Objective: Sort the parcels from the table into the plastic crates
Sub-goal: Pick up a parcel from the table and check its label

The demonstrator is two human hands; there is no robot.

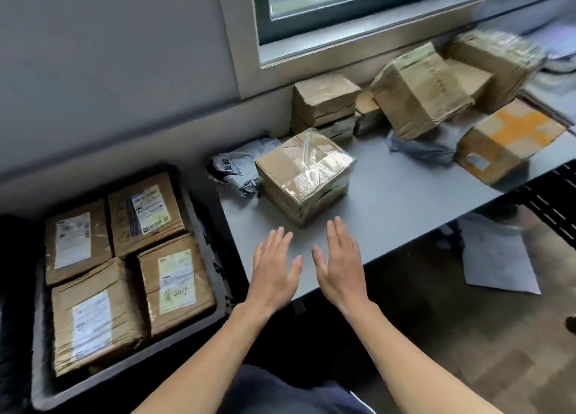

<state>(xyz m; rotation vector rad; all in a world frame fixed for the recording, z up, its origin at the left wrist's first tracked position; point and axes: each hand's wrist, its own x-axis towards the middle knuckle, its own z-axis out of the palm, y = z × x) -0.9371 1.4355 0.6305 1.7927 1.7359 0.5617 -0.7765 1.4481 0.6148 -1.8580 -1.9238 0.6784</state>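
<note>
A taped cardboard parcel sits on the grey table, nearest to me. My left hand and my right hand hover side by side just in front of it, fingers straight, holding nothing. A dark plastic crate at lower left holds several labelled cardboard parcels. A grey mailer bag lies left of the near parcel. More cardboard boxes are piled by the wall, and a box with orange tape sits at the right.
A window with a sill runs behind the table. A second grey bag lies under the tilted box. White paper lies on the wooden floor below the table's right end, next to a black crate.
</note>
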